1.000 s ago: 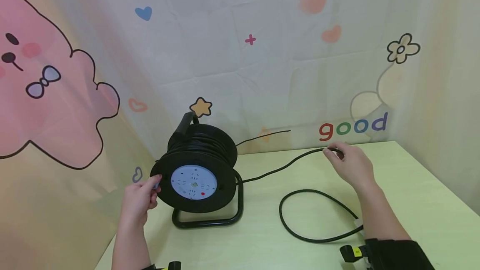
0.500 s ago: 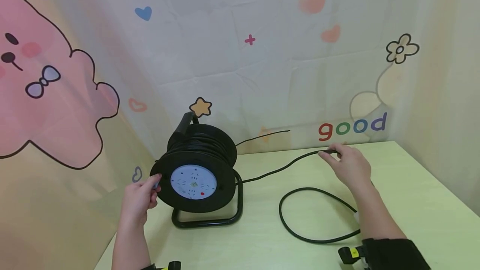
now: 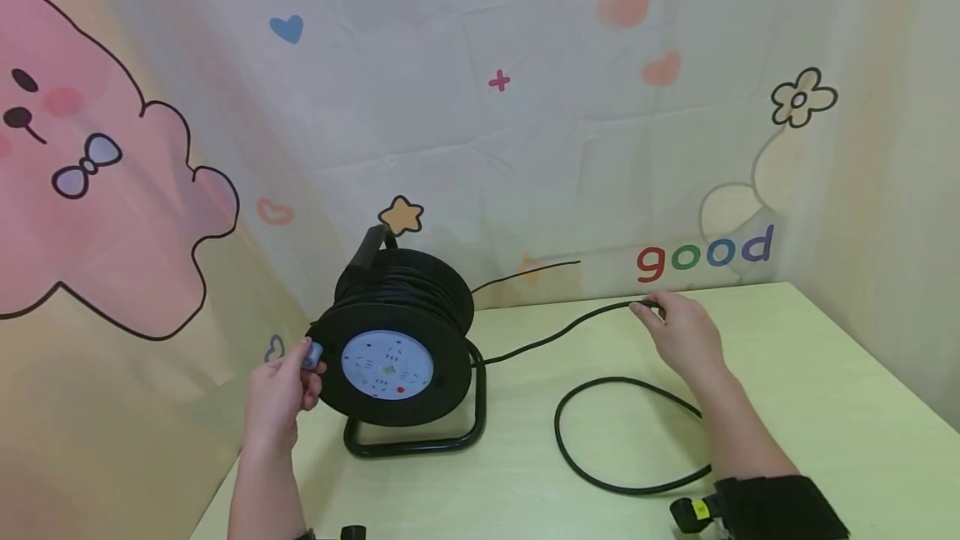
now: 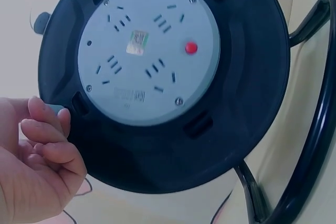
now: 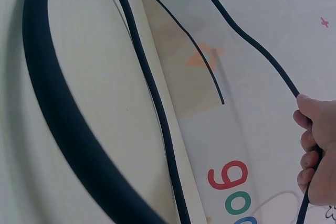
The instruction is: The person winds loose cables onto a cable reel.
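Note:
A black cable reel [image 3: 450, 361] stands on the table, with black cord wound on its drum. Its round pale socket panel [image 4: 157, 90] faces me and carries a red button [image 4: 191, 48]. At the reel's left edge my left hand [image 3: 276, 397] pinches a small blue-grey knob [image 3: 312, 355], mostly covered by the fingers in the left wrist view. My right hand [image 3: 684, 342], off to the right, curls its fingers round the black cable [image 3: 555, 342], which runs from the reel's right side up to it. Beyond that hand, the cable [image 5: 303, 211] continues downward in the right wrist view.
A loop of cable [image 3: 557, 423] lies on the light green table [image 3: 517, 440], partly hidden behind my right forearm. The reel rests on a black tubular stand [image 3: 412, 447] and has a carrying handle [image 3: 366, 255] on top. A printed curtain [image 3: 450, 123] hangs behind.
My right hand has moved slightly left toward the reel, still gripping the cable. The left hand and knob have shifted up slightly, and the socket panel has turned a little.

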The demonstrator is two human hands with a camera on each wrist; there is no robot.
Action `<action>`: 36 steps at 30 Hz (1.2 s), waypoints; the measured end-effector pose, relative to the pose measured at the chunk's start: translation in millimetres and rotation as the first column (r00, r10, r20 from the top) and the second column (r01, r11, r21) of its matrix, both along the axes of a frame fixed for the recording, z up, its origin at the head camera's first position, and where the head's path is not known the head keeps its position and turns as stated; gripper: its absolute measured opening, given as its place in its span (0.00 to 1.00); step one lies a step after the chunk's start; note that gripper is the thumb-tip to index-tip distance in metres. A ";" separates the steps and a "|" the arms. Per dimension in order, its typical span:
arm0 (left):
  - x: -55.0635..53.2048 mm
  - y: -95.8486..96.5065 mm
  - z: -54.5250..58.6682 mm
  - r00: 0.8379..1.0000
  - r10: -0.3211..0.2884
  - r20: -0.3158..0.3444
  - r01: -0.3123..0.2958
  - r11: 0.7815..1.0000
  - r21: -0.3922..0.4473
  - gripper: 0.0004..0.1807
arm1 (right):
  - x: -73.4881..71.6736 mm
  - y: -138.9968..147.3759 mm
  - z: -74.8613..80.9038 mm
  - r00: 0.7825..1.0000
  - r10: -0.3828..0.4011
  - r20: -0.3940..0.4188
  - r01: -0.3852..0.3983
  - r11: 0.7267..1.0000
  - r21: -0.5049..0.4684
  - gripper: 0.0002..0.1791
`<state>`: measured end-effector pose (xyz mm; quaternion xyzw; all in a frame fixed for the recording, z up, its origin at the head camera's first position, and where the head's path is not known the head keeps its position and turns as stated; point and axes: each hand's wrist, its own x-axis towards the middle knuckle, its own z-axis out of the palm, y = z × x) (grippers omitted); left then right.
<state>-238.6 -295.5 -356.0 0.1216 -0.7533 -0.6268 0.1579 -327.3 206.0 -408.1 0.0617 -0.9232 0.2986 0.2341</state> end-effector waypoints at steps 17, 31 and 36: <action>0.3 31.6 7.2 0.983 0.050 -0.175 -0.081 0.982 -0.172 0.35 | -3.4 -23.3 -0.9 0.986 0.165 0.011 -0.163 0.981 -0.107 0.13; -6.1 64.7 9.9 0.901 0.143 -0.411 -0.324 0.851 -0.414 0.30 | -3.9 -49.3 -0.7 0.970 0.235 -0.056 -0.241 0.961 -0.138 0.11; -6.7 73.2 11.4 0.870 0.108 -0.481 -0.363 0.801 -0.476 0.27 | -5.9 -56.5 -1.1 0.966 0.251 -0.070 -0.258 0.955 -0.144 0.10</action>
